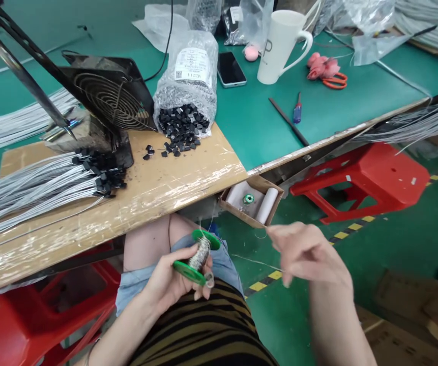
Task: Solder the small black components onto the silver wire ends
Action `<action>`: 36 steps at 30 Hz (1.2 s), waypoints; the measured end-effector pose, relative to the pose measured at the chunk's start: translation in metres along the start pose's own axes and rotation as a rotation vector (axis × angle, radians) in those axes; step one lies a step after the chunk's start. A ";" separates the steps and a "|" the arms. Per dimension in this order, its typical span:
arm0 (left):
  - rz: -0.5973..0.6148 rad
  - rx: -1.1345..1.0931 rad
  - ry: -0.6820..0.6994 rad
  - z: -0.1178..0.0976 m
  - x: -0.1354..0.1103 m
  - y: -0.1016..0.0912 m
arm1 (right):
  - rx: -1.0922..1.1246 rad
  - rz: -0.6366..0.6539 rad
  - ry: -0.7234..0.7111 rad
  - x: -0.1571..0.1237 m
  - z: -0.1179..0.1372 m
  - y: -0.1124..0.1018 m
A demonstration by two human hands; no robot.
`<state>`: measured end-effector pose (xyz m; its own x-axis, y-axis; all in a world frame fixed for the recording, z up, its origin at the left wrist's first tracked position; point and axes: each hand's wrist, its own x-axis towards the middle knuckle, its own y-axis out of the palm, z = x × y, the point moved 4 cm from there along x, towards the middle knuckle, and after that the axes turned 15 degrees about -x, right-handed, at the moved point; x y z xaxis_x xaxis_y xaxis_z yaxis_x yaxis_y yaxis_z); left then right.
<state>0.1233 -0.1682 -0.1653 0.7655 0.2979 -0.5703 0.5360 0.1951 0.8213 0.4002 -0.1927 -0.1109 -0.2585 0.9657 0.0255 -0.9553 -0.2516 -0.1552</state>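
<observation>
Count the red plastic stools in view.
2. The right stool stands on the floor beside the table edge; the left stool sits under the wooden board at lower left, cut off by the frame. Others may be hidden beneath the table.

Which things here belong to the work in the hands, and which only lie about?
In hand: green plastic spool of silver wire in left hand; thin wire strand in right hand.
Lying about: white ceramic mug, black phone, orange scissors, blue screwdriver.

A single head-worn camera looks forward and down over the person's lap, close to the left hand and right hand; the table fills the upper left, the floor the right.
</observation>
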 end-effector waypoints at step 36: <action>0.002 0.062 -0.118 -0.012 -0.005 -0.003 | -0.006 -0.460 0.581 -0.117 -0.166 0.020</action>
<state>0.1137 -0.1595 -0.1644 0.8014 0.1852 -0.5687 0.5524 0.1353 0.8225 0.4350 -0.2996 -0.2811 0.2871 0.8525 -0.4369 -0.9475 0.1856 -0.2605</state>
